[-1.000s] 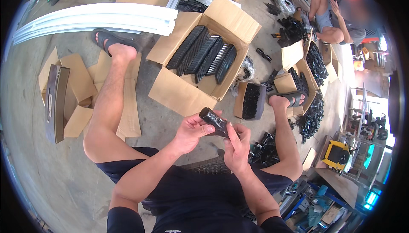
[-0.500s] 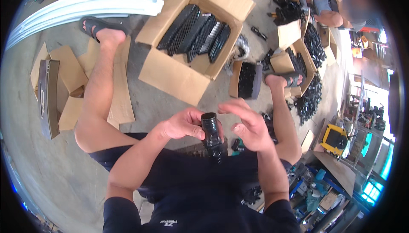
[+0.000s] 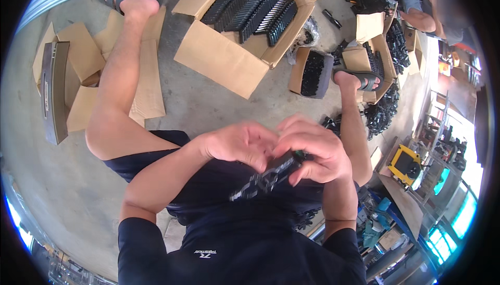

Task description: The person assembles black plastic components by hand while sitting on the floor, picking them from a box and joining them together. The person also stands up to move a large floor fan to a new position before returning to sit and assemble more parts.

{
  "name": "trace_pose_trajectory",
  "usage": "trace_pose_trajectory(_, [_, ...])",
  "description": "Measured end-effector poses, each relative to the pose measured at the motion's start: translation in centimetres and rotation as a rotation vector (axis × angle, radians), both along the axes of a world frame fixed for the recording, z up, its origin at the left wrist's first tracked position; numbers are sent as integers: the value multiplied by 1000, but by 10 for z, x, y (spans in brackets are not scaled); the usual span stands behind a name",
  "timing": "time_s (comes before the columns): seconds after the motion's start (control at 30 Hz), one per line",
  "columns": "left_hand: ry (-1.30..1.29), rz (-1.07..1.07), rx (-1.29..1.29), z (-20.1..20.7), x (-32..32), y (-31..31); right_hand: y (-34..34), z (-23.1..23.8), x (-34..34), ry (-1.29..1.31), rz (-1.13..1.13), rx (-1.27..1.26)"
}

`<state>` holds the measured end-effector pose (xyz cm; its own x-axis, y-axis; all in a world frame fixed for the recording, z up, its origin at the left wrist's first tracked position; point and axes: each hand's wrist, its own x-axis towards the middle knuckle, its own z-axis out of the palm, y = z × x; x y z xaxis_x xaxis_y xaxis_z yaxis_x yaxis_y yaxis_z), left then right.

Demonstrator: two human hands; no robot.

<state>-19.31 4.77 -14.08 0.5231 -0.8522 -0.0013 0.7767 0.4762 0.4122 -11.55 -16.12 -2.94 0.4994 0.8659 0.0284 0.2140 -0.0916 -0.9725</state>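
A black, jointed plastic part (image 3: pixel 272 174) with a ridged, narrow lower end hangs tilted in front of my lap. My right hand (image 3: pixel 319 152) is closed on its upper end, thumb below and fingers above. A small green spot shows beside that grip. Close against it, my left hand (image 3: pixel 242 143) has its fingers curled in, with the thumb at the part's upper side. Motion blurs the left fingertips, and what they pinch, if anything, is hidden. The part's exact kind cannot be made out.
Ahead stands an open carton (image 3: pixel 224 64) holding rows of black parts. A smaller box (image 3: pixel 297 71) of black pieces sits right of it, near piles of black parts (image 3: pixel 383 116). Flattened cardboard (image 3: pixel 148 87) lies left. Another person (image 3: pixel 416 11) sits far right.
The black part has tipped from upright to slanting, its lower end swinging left. My right hand has come in and closed on its upper end. My view has shifted, raising the boxes in it.
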Motion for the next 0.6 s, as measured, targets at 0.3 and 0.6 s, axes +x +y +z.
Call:
trace_pose_trajectory(0.3, [-877, 805, 778, 16, 24, -12, -9, -7, -20, -550, -456, -484])
trace_pose_trajectory(0.6, [-693, 723, 671, 11, 17, -17, -3, -18, -49, -357, -652, -391])
